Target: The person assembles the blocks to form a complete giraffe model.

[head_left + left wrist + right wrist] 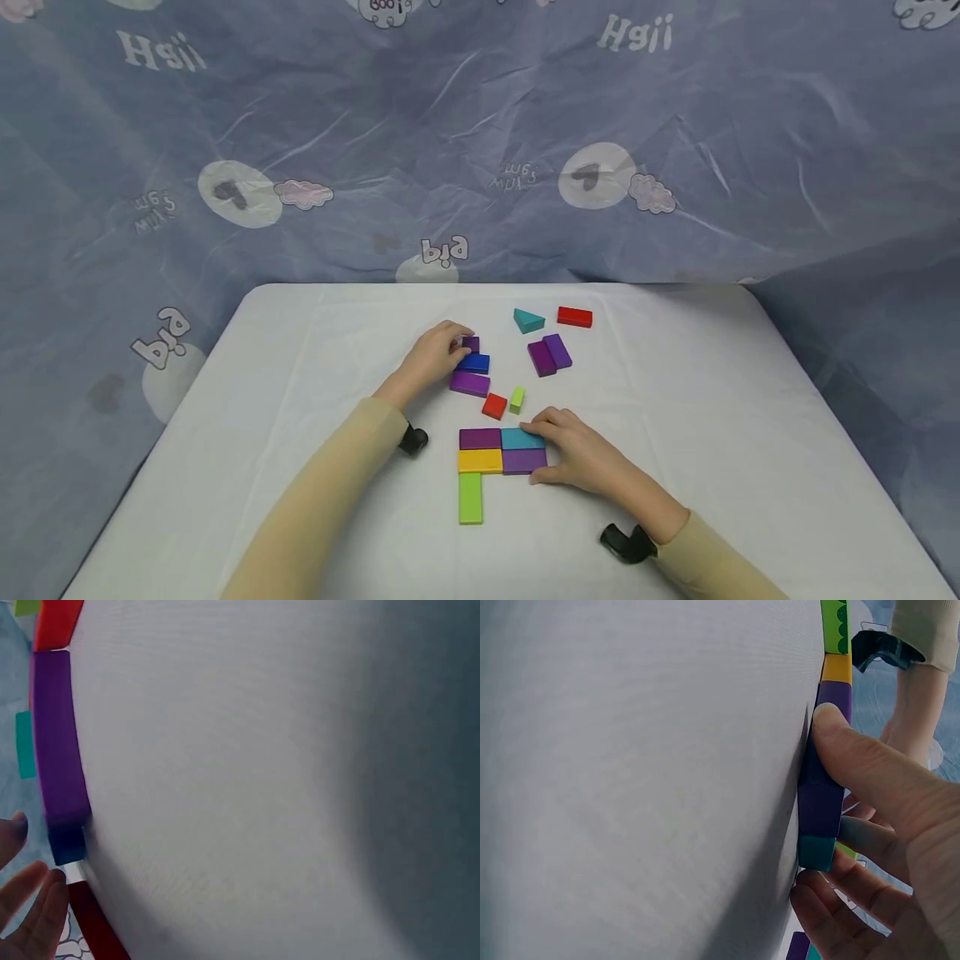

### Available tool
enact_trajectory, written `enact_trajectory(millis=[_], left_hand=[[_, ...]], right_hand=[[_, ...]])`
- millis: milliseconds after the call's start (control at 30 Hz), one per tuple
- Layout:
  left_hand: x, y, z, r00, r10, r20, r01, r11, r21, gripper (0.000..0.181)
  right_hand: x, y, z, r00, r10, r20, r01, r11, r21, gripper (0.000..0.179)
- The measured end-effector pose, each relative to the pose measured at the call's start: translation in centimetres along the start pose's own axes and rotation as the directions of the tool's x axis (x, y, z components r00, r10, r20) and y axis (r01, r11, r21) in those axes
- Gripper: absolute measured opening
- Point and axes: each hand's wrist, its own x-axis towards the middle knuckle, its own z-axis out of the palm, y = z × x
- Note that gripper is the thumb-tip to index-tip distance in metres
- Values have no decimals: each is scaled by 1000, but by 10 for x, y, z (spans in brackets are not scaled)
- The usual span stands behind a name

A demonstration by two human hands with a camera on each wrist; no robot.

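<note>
My left hand [435,354] is at the back of the block group, its thumb and fingers curled about a small-looking purple block [472,342], partly hidden by the hand. A blue block [476,364] and another purple block [469,384] lie just in front. Lower down, my right hand [581,454] grips the right side of a flat block arrangement. Its thumb [840,735] presses the violet block [525,462], while the fingers bend round the teal block [522,439]. Left of these sit a plum block [480,439], a yellow block [480,461] and an upright-running green block [470,500].
Between the groups lie a red block [494,406] and a small green block [517,400]. Farther back are a teal triangle [528,322], a red block [574,317] and two touching purple blocks [542,359]. All are on the white table [712,400], before a patterned blue cloth [480,125].
</note>
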Motion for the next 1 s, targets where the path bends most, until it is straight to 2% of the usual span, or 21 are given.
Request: enact_trajectory(millis=[267,467,700,767,867,1000], left_hand=[[13,4,3,998,-8,67,2,996,89,33],[17,4,1,996,23,91,-37,988,147,32],[18,3,1,991,12,132,-33,987,156,39],[17,2,2,992,12,122,-30,989,147,38],[14,0,2,997,15,74,-25,991,131,37],[6,1,-7,1000,-10,-4,10,997,80,35]], right_hand=[[0,0,-1,1000,-2,9,2,1000,-13,65],[0,-1,-2,1000,-3,11,4,1000,-12,65],[0,-3,-2,1000,6,17,-5,1000,-7,64],[0,-3,-1,1000,9,19,-8,1000,-8,65],[0,-2,-1,1000,8,19,-8,1000,-8,65],[0,-1,-2,1000,3,15,-2,1000,-10,64]])
